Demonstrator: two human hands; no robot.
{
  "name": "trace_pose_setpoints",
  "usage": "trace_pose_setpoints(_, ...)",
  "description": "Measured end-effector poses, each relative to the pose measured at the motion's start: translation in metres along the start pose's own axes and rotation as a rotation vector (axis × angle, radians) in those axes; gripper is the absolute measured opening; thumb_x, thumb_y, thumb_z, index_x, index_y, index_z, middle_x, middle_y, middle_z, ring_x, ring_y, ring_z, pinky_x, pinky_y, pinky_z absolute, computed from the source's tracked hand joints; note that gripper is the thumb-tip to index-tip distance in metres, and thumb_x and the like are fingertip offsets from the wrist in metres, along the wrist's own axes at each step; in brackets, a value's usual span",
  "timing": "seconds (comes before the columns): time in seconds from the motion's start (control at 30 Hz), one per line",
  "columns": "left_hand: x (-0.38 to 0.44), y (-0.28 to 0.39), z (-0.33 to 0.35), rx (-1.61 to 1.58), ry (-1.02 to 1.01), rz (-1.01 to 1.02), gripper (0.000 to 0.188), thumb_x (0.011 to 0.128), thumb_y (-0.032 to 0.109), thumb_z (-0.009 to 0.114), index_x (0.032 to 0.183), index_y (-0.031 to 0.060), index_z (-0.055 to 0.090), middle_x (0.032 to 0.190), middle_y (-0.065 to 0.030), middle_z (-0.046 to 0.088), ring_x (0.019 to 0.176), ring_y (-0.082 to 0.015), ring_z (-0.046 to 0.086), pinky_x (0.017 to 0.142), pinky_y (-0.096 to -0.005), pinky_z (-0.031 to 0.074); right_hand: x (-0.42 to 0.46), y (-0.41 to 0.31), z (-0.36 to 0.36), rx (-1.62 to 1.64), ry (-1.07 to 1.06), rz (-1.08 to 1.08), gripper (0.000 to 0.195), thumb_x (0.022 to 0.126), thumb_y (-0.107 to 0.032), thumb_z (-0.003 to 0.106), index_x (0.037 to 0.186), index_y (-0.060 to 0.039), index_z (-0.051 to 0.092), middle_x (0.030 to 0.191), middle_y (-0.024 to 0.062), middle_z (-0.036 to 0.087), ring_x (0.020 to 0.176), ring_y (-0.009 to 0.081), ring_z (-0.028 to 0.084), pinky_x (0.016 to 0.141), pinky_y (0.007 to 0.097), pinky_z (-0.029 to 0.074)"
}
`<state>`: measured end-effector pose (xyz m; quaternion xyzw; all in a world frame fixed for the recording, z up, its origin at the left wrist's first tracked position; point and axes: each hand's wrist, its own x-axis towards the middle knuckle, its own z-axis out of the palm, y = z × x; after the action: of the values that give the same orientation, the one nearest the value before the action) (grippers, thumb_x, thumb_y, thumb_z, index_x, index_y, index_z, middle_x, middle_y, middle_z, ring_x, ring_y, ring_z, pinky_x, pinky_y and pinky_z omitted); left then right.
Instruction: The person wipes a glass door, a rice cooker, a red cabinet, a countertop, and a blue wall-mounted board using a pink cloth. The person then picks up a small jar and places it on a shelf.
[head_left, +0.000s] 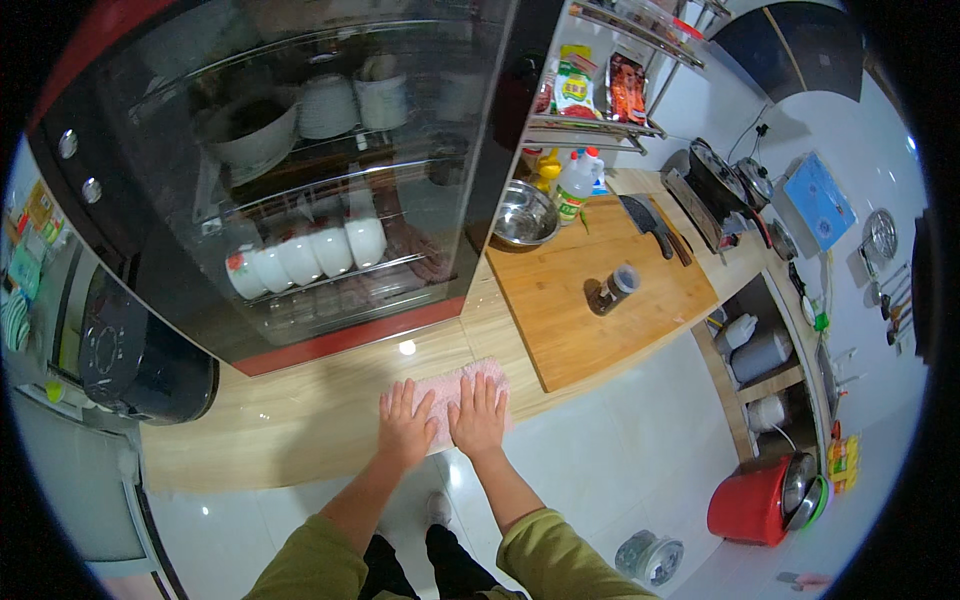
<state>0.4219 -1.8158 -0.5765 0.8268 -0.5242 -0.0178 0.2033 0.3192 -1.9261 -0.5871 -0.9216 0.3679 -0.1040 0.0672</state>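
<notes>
A pink cloth (448, 386) lies spread on the wood-grain countertop (330, 420), close to its front edge. My left hand (405, 424) rests palm down on the cloth's left part, fingers apart. On its right part my right hand (477, 416) lies flat, also palm down. Neither hand has its fingers closed around anything. To the right of the cloth is a wooden cutting board (555, 330), which bears a small clear jar with dark contents (613, 290), a cleaver (645, 221) and a green chili pepper (584, 220).
A glass-fronted cabinet with white bowls (322, 255) stands behind the hands. At the left is a black appliance (142, 360). A steel bowl (525, 216) and a bottle (574, 184) are by the board's back; a wok (716, 172) sits farther right. A red bin (750, 502) stands lower right.
</notes>
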Motion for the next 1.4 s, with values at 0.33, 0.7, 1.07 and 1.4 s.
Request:
trace_pose_setpoints(0.33, 0.039, 0.000, 0.012, 0.039, 0.013, 0.013, 0.055, 0.080, 0.029, 0.055, 0.130, 0.0108, 0.041, 0.138, -0.0225, 0.028, 0.128, -0.0405, 0.024, 0.102, -0.0591, 0.017, 0.055, 0.021, -0.001, 0.051, -0.054, -0.056, 0.057, 0.087, -0.041, 0.042, 0.137, -0.0154, 0.031, 0.144, 0.0142, 0.024, 0.133, 0.0307, 0.019, 0.107, 0.0515, 0.008)
trace_pose_setpoints(0.7, 0.022, 0.006, 0.008, 0.075, -0.095, 0.043, 0.058, 0.080, 0.032, 0.056, 0.130, 0.0085, 0.040, 0.137, -0.0221, 0.030, 0.128, -0.0401, 0.025, 0.102, -0.0582, 0.015, 0.014, 0.008, -0.002, 0.029, -0.072, 0.078, 0.058, 0.088, -0.039, 0.040, 0.138, -0.0099, 0.029, 0.144, 0.0140, 0.024, 0.134, 0.0299, 0.018, 0.107, 0.0515, 0.009)
trace_pose_setpoints(1.07, 0.005, 0.007, 0.008, 0.019, -0.126, 0.164, 0.059, 0.078, 0.031, 0.056, 0.129, 0.0058, 0.040, 0.136, -0.0237, 0.031, 0.127, -0.0429, 0.026, 0.101, -0.0596, 0.017, -0.018, 0.003, 0.002, -0.023, -0.046, 0.122, 0.057, 0.088, -0.040, 0.039, 0.137, -0.0123, 0.030, 0.143, 0.0133, 0.025, 0.133, 0.0307, 0.019, 0.107, 0.0532, 0.009)
trace_pose_setpoints(1.4, 0.041, 0.007, 0.005, 0.036, -0.216, 0.221, 0.056, 0.082, 0.027, 0.048, 0.132, 0.0042, 0.036, 0.140, -0.0195, 0.027, 0.130, -0.0377, 0.022, 0.103, -0.0579, 0.013, 0.016, 0.010, -0.003, 0.033, -0.026, 0.055, 0.056, 0.085, -0.035, 0.043, 0.136, -0.0139, 0.032, 0.142, 0.0109, 0.028, 0.132, 0.0290, 0.023, 0.106, 0.0528, 0.012)
